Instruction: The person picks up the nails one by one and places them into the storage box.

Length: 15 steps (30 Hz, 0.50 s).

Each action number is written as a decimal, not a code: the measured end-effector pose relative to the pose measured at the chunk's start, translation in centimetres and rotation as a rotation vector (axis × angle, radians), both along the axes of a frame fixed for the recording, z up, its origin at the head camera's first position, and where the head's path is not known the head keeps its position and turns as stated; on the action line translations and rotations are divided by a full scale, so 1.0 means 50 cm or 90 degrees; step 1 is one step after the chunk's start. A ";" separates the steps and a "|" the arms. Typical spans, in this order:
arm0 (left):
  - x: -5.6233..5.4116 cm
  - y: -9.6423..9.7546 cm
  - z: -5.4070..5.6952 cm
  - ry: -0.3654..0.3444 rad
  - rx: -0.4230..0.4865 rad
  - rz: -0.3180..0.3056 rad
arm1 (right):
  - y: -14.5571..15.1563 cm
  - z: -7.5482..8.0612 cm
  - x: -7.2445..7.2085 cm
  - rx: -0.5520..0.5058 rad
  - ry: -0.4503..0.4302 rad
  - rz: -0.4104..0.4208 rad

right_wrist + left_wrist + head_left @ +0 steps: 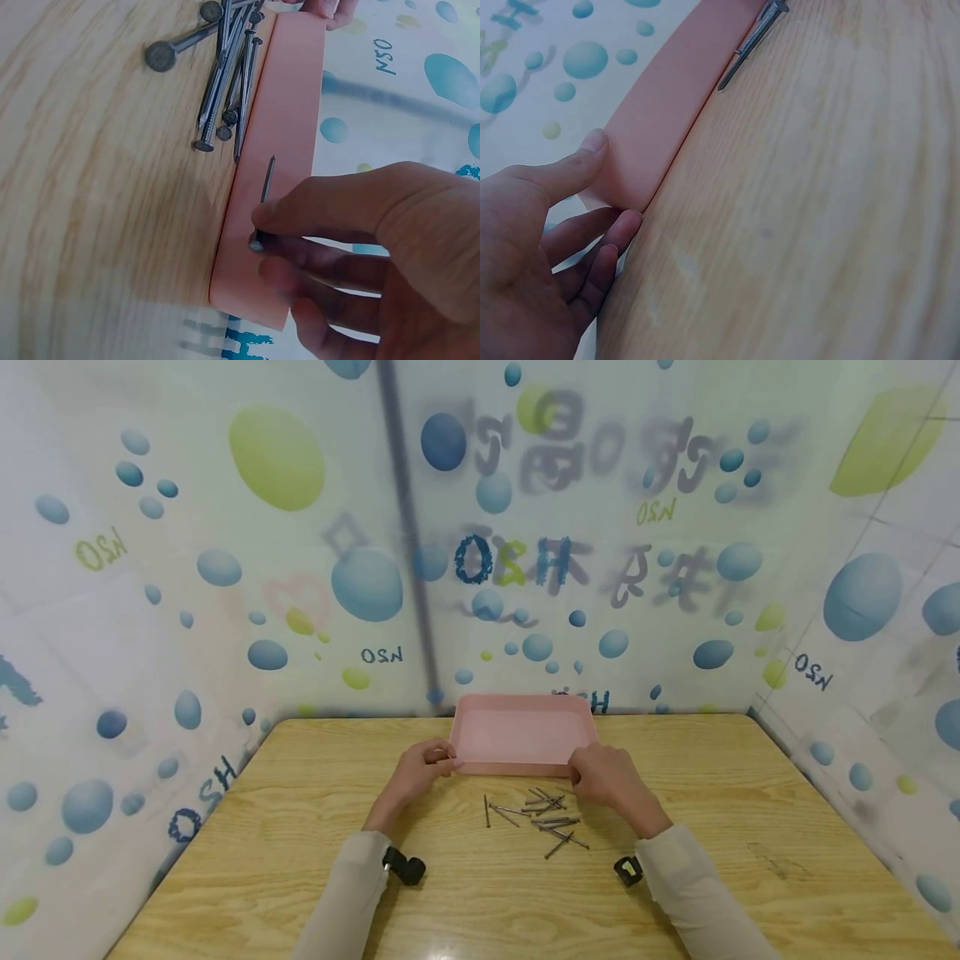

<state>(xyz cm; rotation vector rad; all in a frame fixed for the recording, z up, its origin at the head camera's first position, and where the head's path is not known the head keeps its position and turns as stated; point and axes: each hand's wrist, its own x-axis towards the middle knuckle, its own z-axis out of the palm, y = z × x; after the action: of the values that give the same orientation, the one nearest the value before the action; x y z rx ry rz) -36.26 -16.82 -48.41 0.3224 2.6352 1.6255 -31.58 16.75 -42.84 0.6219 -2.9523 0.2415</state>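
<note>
A shallow pink tray (525, 735) lies on the wooden table near the back wall. At its front left corner is my left hand (420, 770), with the thumb on the outer wall and the fingertips by the bottom edge, as the left wrist view shows. My right hand (603, 772) is at the front right corner. Between thumb and index finger it pinches a nail (268, 178), point outward, in front of the tray's wall. Several loose steel nails (555, 821) lie on the table just before the tray, pointing different ways. From the head view the tray's inside shows nothing in it.
The pale wooden table (750, 827) extends to both sides of the tray and towards me. A white sheet wall (360, 685) printed with blue and green bubbles stands behind and at both sides. Small black devices (405, 866) sit at both wrists.
</note>
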 end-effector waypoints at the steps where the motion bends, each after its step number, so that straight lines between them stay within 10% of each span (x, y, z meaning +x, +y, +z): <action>1: 0.000 0.000 0.000 -0.001 -0.001 0.000 | 0.000 0.000 0.000 -0.001 0.001 0.000; 15: 0.003 0.001 0.006 -0.001 -0.004 0.000 | -0.001 0.010 -0.003 -0.002 0.025 -0.012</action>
<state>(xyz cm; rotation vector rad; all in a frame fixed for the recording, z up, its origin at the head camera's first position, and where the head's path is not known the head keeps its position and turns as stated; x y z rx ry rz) -36.11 -16.76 -48.10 0.3202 2.6396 1.6164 -31.73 16.68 -42.35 0.5920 -2.9182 0.2299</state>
